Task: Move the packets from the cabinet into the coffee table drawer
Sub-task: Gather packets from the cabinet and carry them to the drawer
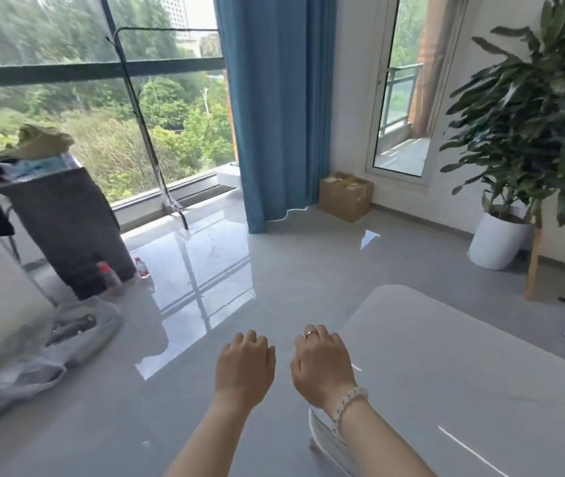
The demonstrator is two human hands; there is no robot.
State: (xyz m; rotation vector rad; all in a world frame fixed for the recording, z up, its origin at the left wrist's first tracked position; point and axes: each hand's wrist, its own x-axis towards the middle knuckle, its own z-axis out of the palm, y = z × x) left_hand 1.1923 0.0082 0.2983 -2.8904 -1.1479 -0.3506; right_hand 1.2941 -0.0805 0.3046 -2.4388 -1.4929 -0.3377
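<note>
Both my hands hang out in front of me above the glossy grey floor, holding nothing. My left hand [244, 368] has its fingers loosely curled downward. My right hand [322, 366] wears a ring and a bead bracelet; its fingers also hang loosely curled, just left of the white coffee table [463, 373]. The table's rounded white top fills the lower right. No packets, cabinet or open drawer show in this view.
A dark fabric hamper [67, 228] piled with clothes stands at left with bottles at its foot. A plastic bag [33, 356] lies on the floor. A blue curtain [274, 108], cardboard box [344, 196] and potted plant [501, 235] line the far wall.
</note>
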